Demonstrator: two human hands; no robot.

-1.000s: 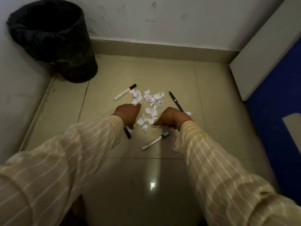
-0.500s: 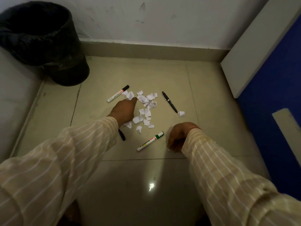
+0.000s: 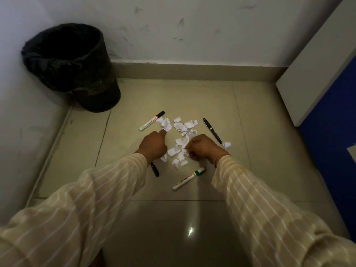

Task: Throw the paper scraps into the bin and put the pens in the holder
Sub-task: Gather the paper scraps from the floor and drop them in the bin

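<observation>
Several white paper scraps [image 3: 181, 126] lie in a loose pile on the tiled floor. My left hand [image 3: 154, 145] is closed at the pile's left edge, with scraps showing at its fingertips and under its palm. At the pile's right, my right hand [image 3: 202, 148] is closed on scraps too. A black-capped white marker [image 3: 151, 120] lies to the upper left. A green-capped marker [image 3: 188, 178] lies near me. There is a black pen [image 3: 212, 130] on the right, with one stray scrap [image 3: 227, 145] at its tip. Another black pen [image 3: 154, 169] pokes out below my left wrist. The black bin [image 3: 71, 64] stands in the far left corner.
A white wall [image 3: 192, 26] with a skirting board closes off the back, and another wall runs along the left. A white and blue cabinet [image 3: 317, 78] stands at the right. No pen holder is in view.
My right hand has moved from the floor near the green-capped marker up to the pile's right side. My left hand stays at the left edge of the pile.
</observation>
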